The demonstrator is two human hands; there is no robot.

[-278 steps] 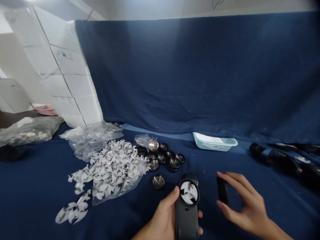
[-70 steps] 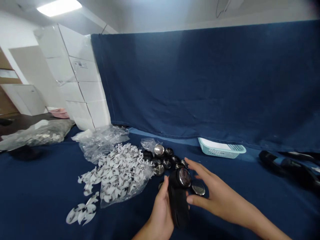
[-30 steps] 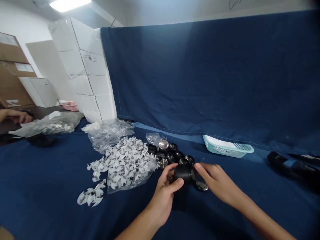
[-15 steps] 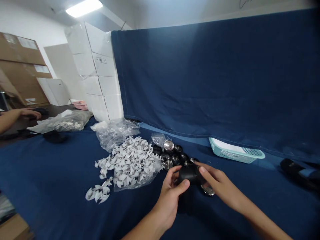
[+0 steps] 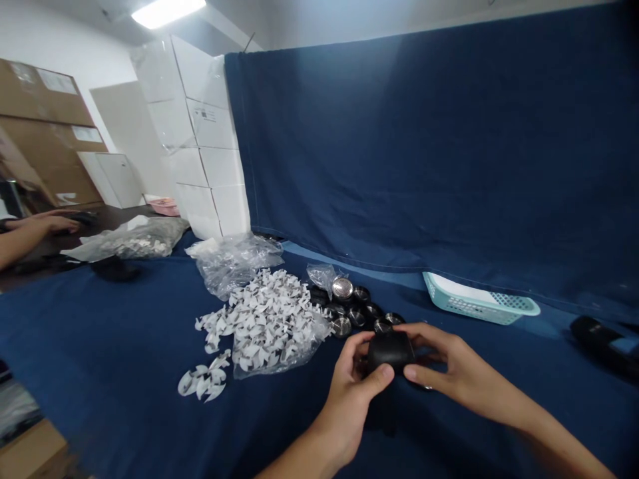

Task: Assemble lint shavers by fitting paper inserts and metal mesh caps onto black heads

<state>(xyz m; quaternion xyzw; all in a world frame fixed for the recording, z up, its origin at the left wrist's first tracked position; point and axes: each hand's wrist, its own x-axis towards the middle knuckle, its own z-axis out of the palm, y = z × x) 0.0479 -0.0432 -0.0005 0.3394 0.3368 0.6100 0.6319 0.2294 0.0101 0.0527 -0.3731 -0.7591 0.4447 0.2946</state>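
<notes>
A rounded black part, smooth and roughly cylindrical, is held above the blue cloth between my two hands. My left hand wraps its left end, thumb in front and fingers behind. My right hand pinches the right end between thumb and fingers. Just beyond my hands lie several black round pieces with metal faces, and a perforated silver cap among them. Under my right thumb only a sliver of another shiny rim shows; the rest is hidden.
Left of my hands, small white plastic pieces are heaped on a clear bag. A teal basket stands at the back right, near a dark device. Another person's hand is at far left, by white boxes.
My right thumb has moved down to the black part's lower right edge, and more of the part's side shows. The silver mesh disc under my right hand is now mostly covered.
</notes>
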